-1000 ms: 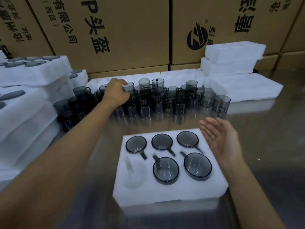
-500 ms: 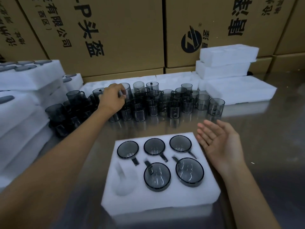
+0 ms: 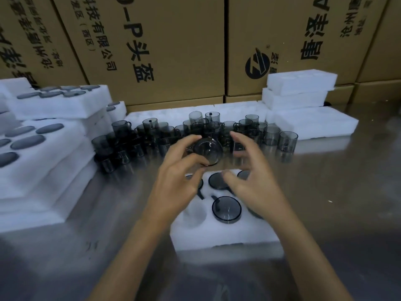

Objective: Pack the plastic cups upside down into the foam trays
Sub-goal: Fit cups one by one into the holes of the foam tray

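Smoky grey plastic cup (image 3: 207,151) sits gripped in your left hand (image 3: 178,181) above the white foam tray (image 3: 225,233), your right hand (image 3: 252,181) open beside it.

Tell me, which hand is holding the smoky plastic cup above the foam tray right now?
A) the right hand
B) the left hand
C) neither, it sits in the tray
B: the left hand has thumb and fingers curled round the cup above the foam tray, while the right hand is spread beside it, not gripping it.
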